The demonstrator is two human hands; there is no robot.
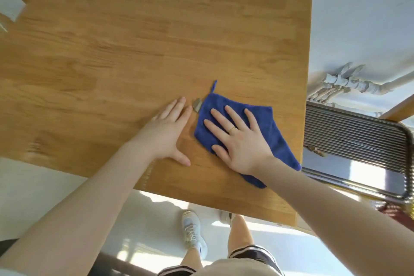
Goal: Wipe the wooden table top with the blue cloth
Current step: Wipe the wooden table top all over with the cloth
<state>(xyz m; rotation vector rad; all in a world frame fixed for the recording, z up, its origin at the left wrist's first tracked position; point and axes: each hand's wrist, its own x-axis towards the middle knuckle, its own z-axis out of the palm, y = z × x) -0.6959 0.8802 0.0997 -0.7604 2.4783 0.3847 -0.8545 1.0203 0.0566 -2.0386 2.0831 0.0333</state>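
Observation:
A blue cloth [264,123] lies spread flat on the wooden table top [139,47], near the table's right front corner. My right hand [239,139] presses flat on the cloth with its fingers apart; a ring shows on one finger. Just left of the cloth, my left hand [168,132] rests palm down on the bare wood, fingers straight and holding nothing. A small grey tag [197,104] and a thin blue loop [214,86] stick out at the cloth's far corner.
The table's right edge [305,87] is close to the cloth. A metal chair with a ribbed seat [354,132] stands right of the table. Wrapped white pipes [342,85] run along the floor behind it. My legs and a shoe [192,231] stand at the near edge.

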